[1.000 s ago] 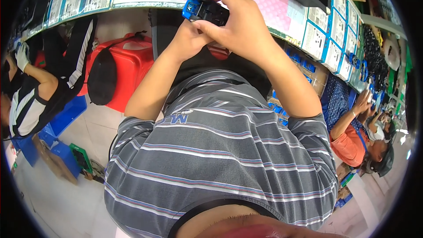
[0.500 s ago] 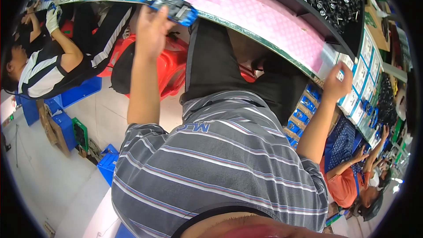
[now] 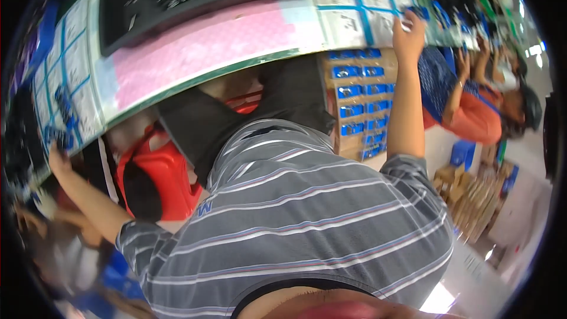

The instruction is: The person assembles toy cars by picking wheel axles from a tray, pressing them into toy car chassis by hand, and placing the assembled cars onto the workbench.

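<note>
My left hand (image 3: 59,159) is stretched far out to the left, at the edge of the workbench. Its fingers are closed on a blue-and-black plastic part (image 3: 61,136), which is somewhat blurred. Beyond it, another blue-and-black part (image 3: 65,104) lies on the printed sheets. At the right, my right hand (image 3: 409,40) reaches over the bench with curled fingers. A small blue part (image 3: 419,11) shows at its fingertips; the hand seems to pinch it, though the contact is partly hidden.
A black tray (image 3: 195,18) of small dark and shiny pieces stands behind a pink mat (image 3: 201,50). Blue-taped printed sheets (image 3: 348,26) flank it. Below the bench edge is a carton of blue parts (image 3: 360,103). A red stool (image 3: 159,171) stands left; a co-worker in orange (image 3: 475,112) sits right.
My view has swung round over the bench. The left hand has carried the blue-and-black part out to the far left. My right hand has reached further over the sheets to a small blue part.
</note>
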A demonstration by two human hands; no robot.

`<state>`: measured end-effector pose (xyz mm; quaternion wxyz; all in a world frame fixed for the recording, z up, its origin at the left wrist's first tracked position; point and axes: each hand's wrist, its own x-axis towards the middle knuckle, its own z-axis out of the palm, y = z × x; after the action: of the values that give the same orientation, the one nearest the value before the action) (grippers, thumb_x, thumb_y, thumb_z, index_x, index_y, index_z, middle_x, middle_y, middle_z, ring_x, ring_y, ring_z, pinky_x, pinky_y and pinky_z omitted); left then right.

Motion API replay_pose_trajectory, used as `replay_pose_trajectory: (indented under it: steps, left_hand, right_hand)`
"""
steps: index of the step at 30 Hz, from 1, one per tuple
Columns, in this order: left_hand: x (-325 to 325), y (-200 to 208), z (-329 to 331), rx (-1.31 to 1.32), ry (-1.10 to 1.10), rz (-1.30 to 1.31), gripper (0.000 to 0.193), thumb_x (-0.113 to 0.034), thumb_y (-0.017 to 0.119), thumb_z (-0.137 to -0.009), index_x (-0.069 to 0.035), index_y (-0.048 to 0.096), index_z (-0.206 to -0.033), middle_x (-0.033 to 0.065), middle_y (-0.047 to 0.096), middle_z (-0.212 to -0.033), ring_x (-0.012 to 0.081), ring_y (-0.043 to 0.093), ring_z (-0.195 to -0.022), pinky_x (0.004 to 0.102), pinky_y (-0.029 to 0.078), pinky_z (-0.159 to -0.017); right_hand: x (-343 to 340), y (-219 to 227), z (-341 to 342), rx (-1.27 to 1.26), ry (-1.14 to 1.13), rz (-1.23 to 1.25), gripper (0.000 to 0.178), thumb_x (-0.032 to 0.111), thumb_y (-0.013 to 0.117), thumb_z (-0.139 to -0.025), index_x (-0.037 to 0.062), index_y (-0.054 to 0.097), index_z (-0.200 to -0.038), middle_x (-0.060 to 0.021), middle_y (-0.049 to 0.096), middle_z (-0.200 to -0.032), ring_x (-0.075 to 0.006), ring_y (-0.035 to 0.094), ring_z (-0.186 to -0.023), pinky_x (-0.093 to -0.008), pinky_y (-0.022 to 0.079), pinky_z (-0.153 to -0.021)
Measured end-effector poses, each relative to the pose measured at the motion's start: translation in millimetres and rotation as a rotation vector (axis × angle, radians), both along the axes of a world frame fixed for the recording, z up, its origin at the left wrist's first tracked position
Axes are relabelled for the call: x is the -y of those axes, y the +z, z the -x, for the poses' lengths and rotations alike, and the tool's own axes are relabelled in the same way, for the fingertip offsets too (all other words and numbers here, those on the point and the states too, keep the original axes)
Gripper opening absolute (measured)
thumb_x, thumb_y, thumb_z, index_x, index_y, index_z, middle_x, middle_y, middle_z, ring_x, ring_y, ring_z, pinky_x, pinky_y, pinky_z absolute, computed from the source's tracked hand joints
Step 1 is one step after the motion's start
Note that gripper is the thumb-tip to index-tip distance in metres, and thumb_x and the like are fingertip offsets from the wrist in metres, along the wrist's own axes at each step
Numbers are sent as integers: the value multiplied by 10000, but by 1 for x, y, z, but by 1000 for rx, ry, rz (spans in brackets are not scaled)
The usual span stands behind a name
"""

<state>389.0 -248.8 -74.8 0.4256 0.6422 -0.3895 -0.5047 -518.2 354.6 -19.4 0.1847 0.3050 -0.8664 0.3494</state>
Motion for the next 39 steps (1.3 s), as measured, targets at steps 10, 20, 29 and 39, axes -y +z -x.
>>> replay_pose_trajectory:
  steps: [10, 20, 29, 39]
  left_hand:
    - [-67, 24, 141, 1325, 122, 240, 573, -306, 665, -867, 45, 579, -1312, 245, 625, -1269, 330, 617, -1138, 378, 453, -1002]
    - [-380, 42, 463, -23, -883, 276, 394, -105, 679, -914, -36, 571, -1287, 34, 638, -1017, 67, 582, -813, 228, 481, -750]
    - [-416, 59, 536, -719, -976, -93, 698, -52, 744, -852, -82, 336, -1418, 139, 556, -1280, 138, 638, -816, 239, 521, -591]
    - [-403, 51, 496, -1085, -818, -79, 686, -22, 682, -855, -138, 332, -1434, 165, 557, -1293, 220, 667, -776, 261, 526, -600]
  right_hand:
    - [-72, 11, 158, -316, -139, -749, 785, 33, 641, -770, 324, 418, -1464, -42, 359, -1559, -466, 455, -1278, -579, 439, -1012]
    - [20, 82, 10, -112, 350, -549, 519, 233, 844, -711, 25, 668, -1152, -153, 697, -1029, -294, 676, -944, -395, 523, -839]
    - [161, 98, -147, 391, 944, -200, 387, 150, 743, -851, 15, 657, -1203, -93, 659, -1032, -182, 639, -897, -308, 504, -836]
    - [298, 47, -65, -203, 525, -1201, 602, 583, 706, -797, -7, 759, -899, -229, 706, -1015, -377, 678, -977, -425, 534, -869]
